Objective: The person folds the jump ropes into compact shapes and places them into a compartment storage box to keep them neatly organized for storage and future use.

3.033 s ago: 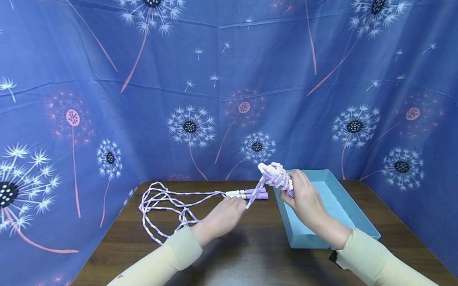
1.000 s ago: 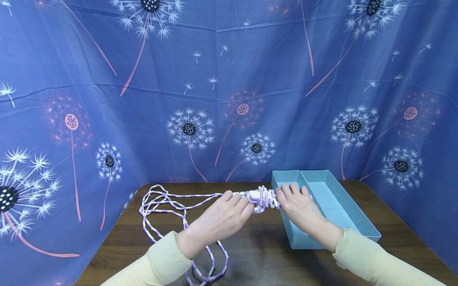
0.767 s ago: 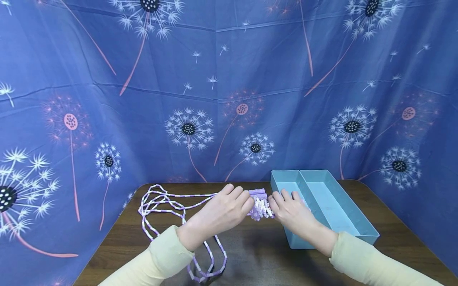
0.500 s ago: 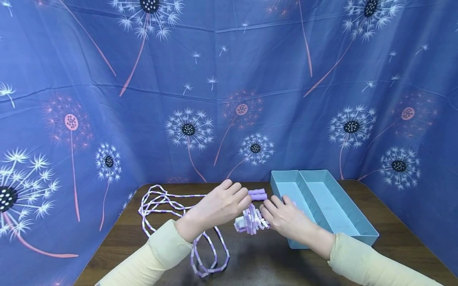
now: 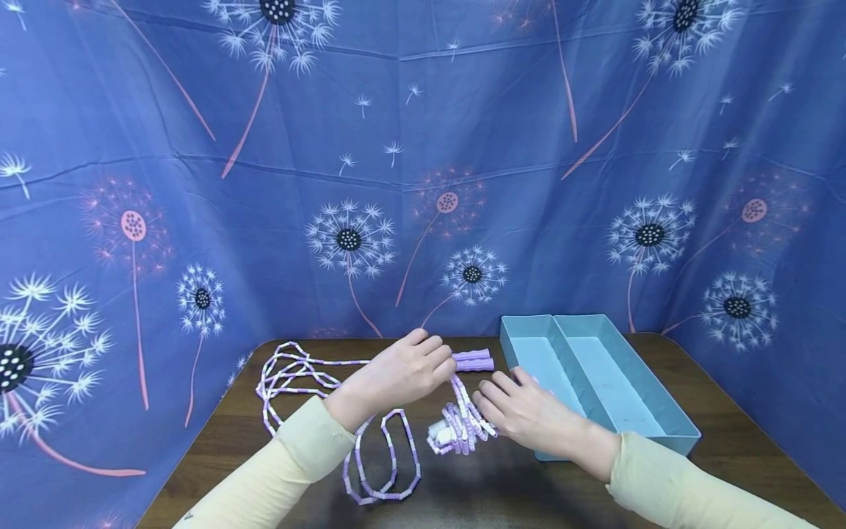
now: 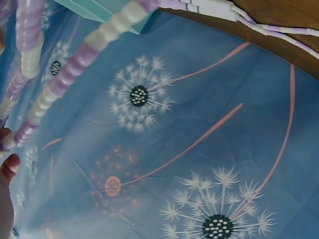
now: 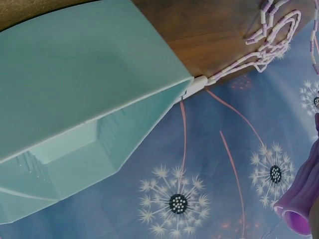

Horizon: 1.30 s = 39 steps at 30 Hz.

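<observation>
In the head view my right hand point(image 5: 522, 411) grips the handles of a purple-and-white beaded jump rope, whose cord is wound into a bundle point(image 5: 456, 432) around them. The purple handle ends point(image 7: 296, 209) jut out in the right wrist view. A beaded strand point(image 6: 70, 74) runs to the fingers of my left hand point(image 5: 399, 371), which pinches it; the fingertips are mostly hidden in the head view. Loose loops point(image 5: 390, 494) trail below the left hand. Behind it lies a second jump rope point(image 5: 291, 386) with purple handles point(image 5: 476, 360), partly covered by the hand.
A pale teal box point(image 5: 661, 375) with a divider and two compartments stands right of the hands, close to the right wrist. The brown wooden table point(image 5: 218, 455) ends at a blue dandelion-print cloth point(image 5: 410, 147) hanging behind and at the sides.
The wound bundle has come down from above the box's left edge to lower in front of the hands. Loose loops have appeared below the left hand, and a strand now spans both hands.
</observation>
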{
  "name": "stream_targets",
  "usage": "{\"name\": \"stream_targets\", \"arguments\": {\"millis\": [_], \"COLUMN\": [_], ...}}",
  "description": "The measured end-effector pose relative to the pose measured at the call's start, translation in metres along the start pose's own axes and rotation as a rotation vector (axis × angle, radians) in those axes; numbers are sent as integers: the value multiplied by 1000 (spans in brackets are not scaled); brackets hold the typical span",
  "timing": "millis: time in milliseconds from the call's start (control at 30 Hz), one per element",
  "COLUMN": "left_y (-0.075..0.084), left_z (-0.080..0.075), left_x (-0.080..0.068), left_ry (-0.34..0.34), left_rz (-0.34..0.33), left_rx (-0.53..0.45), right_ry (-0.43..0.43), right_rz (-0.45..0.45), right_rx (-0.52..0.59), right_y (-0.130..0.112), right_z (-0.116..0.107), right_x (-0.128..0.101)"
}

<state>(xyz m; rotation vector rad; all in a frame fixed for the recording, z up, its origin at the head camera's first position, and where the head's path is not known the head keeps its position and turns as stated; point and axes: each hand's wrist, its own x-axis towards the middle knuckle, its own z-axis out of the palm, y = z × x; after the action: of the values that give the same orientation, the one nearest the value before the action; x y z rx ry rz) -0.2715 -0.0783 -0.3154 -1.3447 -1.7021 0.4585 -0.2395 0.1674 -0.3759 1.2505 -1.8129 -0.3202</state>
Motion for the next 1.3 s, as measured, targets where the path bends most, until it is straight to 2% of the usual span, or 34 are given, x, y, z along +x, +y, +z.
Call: {"name": "stream_targets", "arguments": {"millis": [233, 433, 700, 900, 1133, 1300], "left_y": [-5, -4, -3, -5, 5, 16], "left_z": [16, 26, 35, 45, 54, 57], "left_x": [-7, -9, -11, -17, -19, -25], "left_ry": [-58, -75, -110, -142, -97, -160], "left_rz": [-69, -68, -107, -131, -143, -169], "left_rx": [-79, -101, -152, -171, -210, -243], "right_ry": [21, 65, 207, 315, 400, 420], "right_rz": [-52, -100, -103, -106, -89, -58], "right_rx": [34, 32, 13, 37, 87, 124], "right_y": [-3, -1, 12, 20, 24, 25], "right_z": [-4, -5, -10, -22, -25, -24], "right_x": [2, 4, 4, 14, 21, 19]}}
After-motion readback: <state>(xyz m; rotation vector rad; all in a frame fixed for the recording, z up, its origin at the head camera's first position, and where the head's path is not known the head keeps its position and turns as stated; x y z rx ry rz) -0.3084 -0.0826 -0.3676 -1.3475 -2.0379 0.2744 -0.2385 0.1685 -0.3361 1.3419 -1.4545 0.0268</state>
